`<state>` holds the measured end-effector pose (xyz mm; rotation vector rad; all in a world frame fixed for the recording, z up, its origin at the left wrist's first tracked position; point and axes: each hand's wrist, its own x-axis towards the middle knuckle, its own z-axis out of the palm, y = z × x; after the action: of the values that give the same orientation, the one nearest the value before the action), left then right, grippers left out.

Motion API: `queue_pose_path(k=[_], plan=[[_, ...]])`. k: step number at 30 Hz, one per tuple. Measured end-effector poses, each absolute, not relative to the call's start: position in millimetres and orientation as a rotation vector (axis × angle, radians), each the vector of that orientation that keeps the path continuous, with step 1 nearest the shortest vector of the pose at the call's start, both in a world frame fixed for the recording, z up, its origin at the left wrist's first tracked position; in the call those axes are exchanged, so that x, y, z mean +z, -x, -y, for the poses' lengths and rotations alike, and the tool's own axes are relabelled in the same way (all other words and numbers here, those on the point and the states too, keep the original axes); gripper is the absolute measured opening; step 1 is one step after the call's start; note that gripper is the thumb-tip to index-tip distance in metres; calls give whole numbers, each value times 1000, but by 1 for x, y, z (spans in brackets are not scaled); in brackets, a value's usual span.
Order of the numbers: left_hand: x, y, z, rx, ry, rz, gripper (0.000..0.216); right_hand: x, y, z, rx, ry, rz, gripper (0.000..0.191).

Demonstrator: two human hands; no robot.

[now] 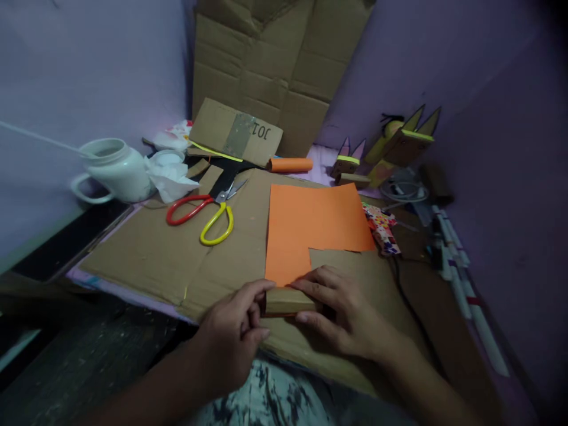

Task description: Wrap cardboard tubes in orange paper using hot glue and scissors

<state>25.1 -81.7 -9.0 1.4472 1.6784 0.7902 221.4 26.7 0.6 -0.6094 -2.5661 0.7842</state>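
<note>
Hands meet at six o'clock in the view, over a flat cardboard sheet point(177, 248) that covers the work surface. The left hand point(233, 334) pinches the left end of a small brown cardboard block point(288, 300), thumb and fingertips closed narrowly on its edge. The right hand point(344, 313) lies across the block's right end, fingers spread and pressing down on it, thumb along its near side. The block sits on the near edge of an orange paper sheet point(310, 228), which has a rectangular notch cut from its corner toward four o'clock.

At ten o'clock from the hands lie scissors point(204, 213) with one red and one yellow handle, blades shut and pointing toward one o'clock. Further out at ten o'clock stands a white jug point(115, 168) with crumpled white tissue point(171, 174) touching it. At twelve o'clock, a roll of orange paper point(290, 164) lies just beyond the sheet, behind it a cardboard panel point(237, 133) leaning against larger cardboard at the wall. At two o'clock stand small cardboard figures point(394, 148) with pointed ears and yellow trim. A patterned paper scrap point(381, 231) touches the orange sheet's right edge. White sticks point(461, 278) lie at three o'clock.
</note>
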Motion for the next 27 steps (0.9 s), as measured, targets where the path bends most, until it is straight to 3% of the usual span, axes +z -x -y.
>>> queue_pose_path(k=[3, 8, 11, 15, 27], plan=[[-7, -19, 82, 799, -1680, -1665, 56, -3, -223, -26, 759, 595, 2560, 33], [16, 6, 32, 959, -2070, -1624, 31, -8, -226, -26, 729, 538, 2542, 35], [18, 12, -21, 765, -2451, -1476, 33, -10, -229, -25, 682, 543, 2572, 38], [3, 8, -65, 214, -2637, -1380, 44, -10, -232, -23, 561, 556, 2642, 40], [-14, 1, -65, 267, -2654, -1450, 45, -1, -224, -22, 421, 602, 2737, 33]])
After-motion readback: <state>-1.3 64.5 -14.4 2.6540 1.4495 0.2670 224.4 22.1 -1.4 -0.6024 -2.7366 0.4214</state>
